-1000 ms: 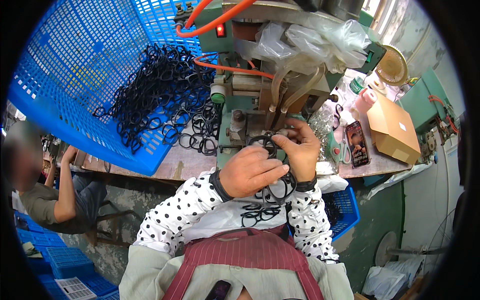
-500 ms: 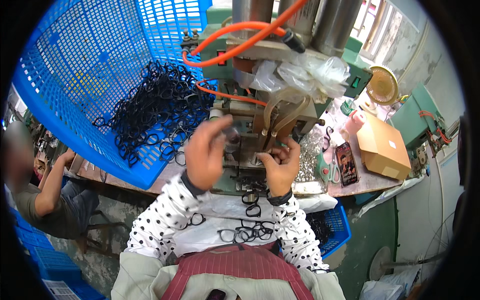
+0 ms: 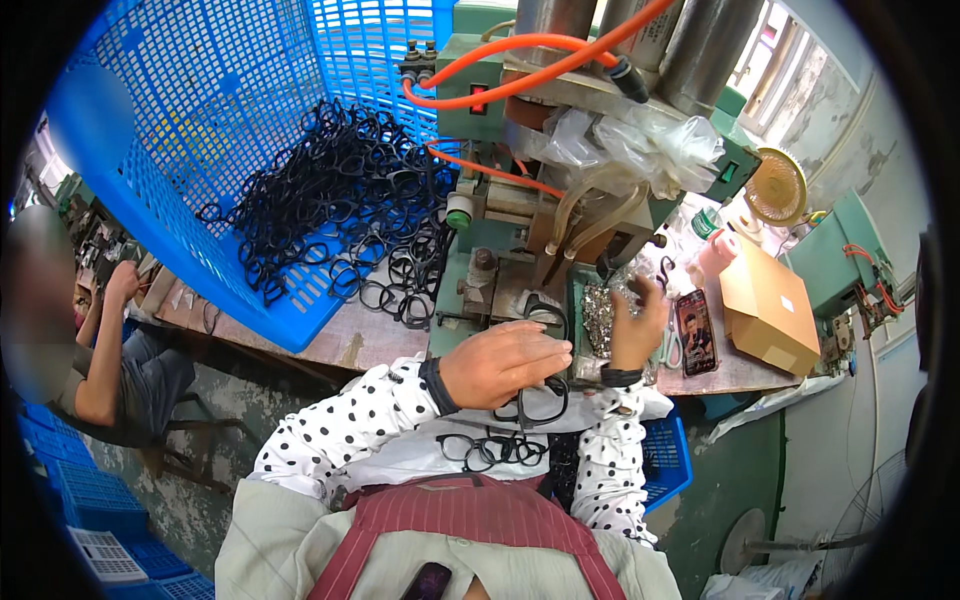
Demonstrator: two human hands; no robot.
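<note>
From the head view, your left hand (image 3: 505, 362) is closed in a pinch on a black plastic spectacle frame (image 3: 545, 318), holding it just in front of the green press machine (image 3: 500, 230). More black frames (image 3: 490, 450) hang below that hand, over your lap. Your right hand (image 3: 638, 325) is raised just right of the machine's base, its fingers curled over the heap of small silvery metal parts (image 3: 600, 315); whether it grips one I cannot tell. Left of the machine, the tilted blue plastic crate (image 3: 200, 120) spills a tangle of black frames (image 3: 330, 210) onto the wooden worktop (image 3: 330, 345). The frame in your hand looks light, thin and slightly springy, likely to bend or snap at the bridge, so hold it by the rim near a lens opening rather than the middle. Right of the machine sit a brown cardboard box (image 3: 765, 310) and a phone (image 3: 693, 330).
</note>
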